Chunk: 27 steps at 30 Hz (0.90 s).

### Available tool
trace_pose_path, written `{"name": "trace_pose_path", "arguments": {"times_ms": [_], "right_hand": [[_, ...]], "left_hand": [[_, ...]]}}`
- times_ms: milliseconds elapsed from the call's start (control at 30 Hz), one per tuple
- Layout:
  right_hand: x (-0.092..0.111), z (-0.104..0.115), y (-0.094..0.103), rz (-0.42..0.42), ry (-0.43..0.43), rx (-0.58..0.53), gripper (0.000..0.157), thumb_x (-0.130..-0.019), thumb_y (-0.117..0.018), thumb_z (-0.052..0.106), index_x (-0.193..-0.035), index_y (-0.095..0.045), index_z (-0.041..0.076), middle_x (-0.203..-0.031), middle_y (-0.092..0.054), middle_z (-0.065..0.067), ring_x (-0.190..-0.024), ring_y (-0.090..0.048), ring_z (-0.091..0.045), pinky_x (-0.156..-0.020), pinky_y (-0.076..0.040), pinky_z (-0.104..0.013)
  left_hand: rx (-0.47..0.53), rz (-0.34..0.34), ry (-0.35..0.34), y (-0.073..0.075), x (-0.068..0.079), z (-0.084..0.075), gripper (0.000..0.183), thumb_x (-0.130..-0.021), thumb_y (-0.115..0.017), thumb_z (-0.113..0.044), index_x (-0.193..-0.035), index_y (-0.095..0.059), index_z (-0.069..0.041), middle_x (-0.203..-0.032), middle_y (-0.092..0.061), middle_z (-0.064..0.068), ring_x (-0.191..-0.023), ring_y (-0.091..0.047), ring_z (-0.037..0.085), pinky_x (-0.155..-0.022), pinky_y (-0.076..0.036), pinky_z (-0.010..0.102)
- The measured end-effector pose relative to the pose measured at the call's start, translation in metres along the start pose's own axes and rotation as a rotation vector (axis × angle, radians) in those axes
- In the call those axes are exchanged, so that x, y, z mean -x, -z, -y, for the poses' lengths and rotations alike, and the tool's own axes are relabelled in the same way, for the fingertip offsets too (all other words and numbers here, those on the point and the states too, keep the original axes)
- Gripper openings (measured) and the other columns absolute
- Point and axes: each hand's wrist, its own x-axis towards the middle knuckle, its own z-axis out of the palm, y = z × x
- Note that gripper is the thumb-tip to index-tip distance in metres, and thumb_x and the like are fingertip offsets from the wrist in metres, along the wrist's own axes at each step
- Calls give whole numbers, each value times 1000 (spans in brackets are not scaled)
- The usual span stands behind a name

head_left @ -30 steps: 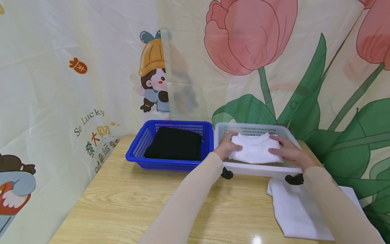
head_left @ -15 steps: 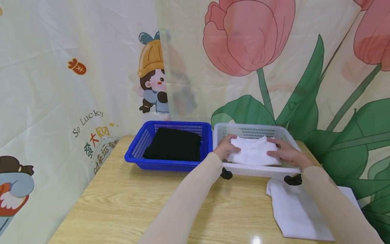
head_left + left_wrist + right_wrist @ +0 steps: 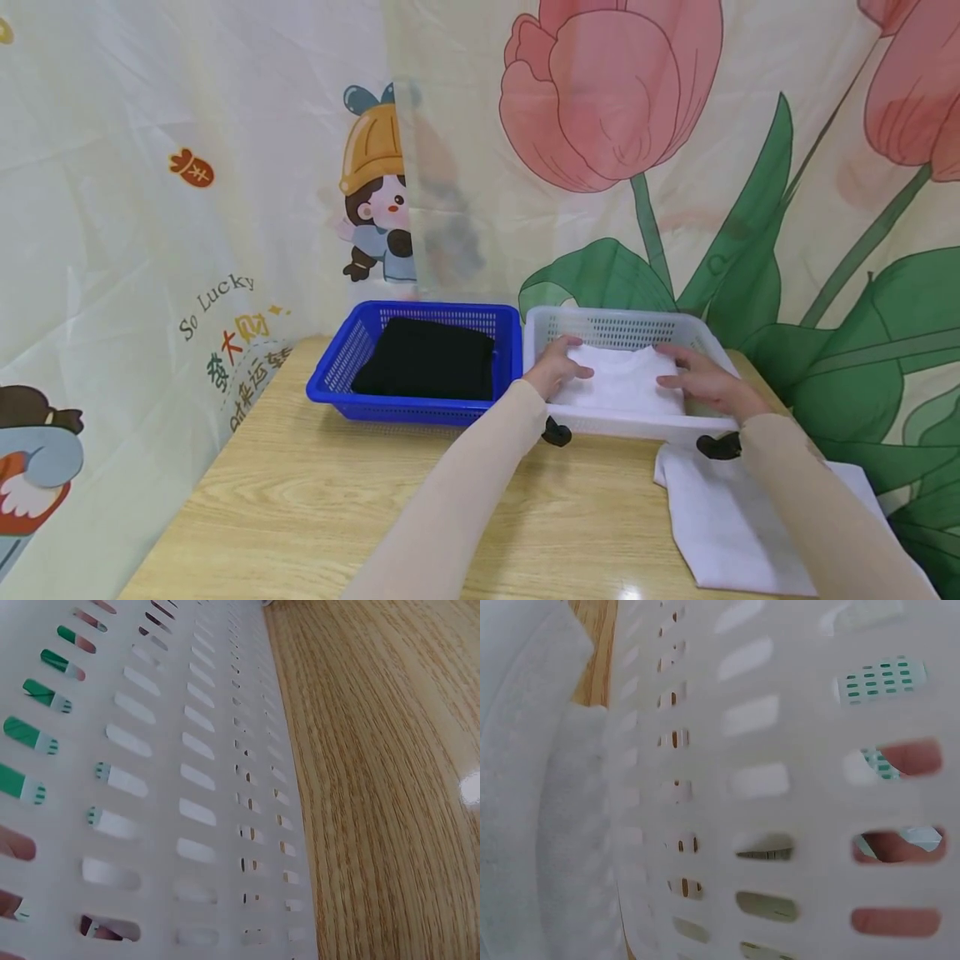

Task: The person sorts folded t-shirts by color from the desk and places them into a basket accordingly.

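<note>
"Where's the folded white fabric garment (image 3: 628, 383) with the curved neckline?"

"Inside the white perforated plastic basket (image 3: 615, 423), between the left hand (image 3: 552, 369) and the right hand (image 3: 708, 381)."

"Are the hands gripping it?"

"No, both are spread wide, thumb and forefinger well apart at the garment's side edges. Whether every fingertip touches, I can't tell."

"And the wrist views?"

"Mostly the basket's slotted wall, with bits of fingers showing through the slots."

"What's beside it?"

"To its left, a blue perforated plastic basket (image 3: 420, 410) with a folded black fabric piece (image 3: 429, 360) inside. Both baskets stand on the light wood-grain counter (image 3: 300, 500). A flat white cloth (image 3: 731, 529) lies in front, partly hidden by the beige right sleeve (image 3: 817, 500)."
</note>
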Motion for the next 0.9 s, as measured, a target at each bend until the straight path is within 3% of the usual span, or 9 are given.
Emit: {"name": "trace_pose_path", "arguments": {"times_ms": [233, 567, 733, 900], "right_hand": [[-2, -5, -2, -31, -1, 30, 76, -107, -64, 14, -167, -20, 1, -170, -9, -38, -152, -18, -61, -119, -23, -75], [-1, 1, -7, -83, 51, 58, 78, -105, -68, 21, -167, -24, 3, -173, -10, -32, -154, -9, -63, -120, -18, -76], [11, 8, -3, -114, 103, 97, 77, -107, -66, 32, -167, -27, 4, -172, -18, -30, -154, -20, -59, -119, -26, -75], [33, 27, 11, -130, 144, 106, 74, -110, -61, 35, -167, -27, 3, -169, -26, -30, -150, -33, -54, -118, -30, -74]], "left_hand": [[-18, -16, 7, 0, 2, 0, 62, -86, -86, -1, -140, -65, -24, -149, -58, 8, -128, -58, 29, -115, -45, 48], [31, -29, -58, 3, 6, -3, 67, -87, -83, 4, -146, -61, -20, -154, -55, 10, -134, -57, 27, -116, -45, 43], [46, 16, -107, 9, 12, -9, 67, -89, -83, 0, -149, -60, -20, -160, -47, 17, -136, -56, 34, -116, -46, 47], [71, 73, -154, 20, 22, -26, 66, -89, -85, -4, -148, -61, -23, -157, -49, 17, -140, -51, 35, -116, -44, 51]]}}
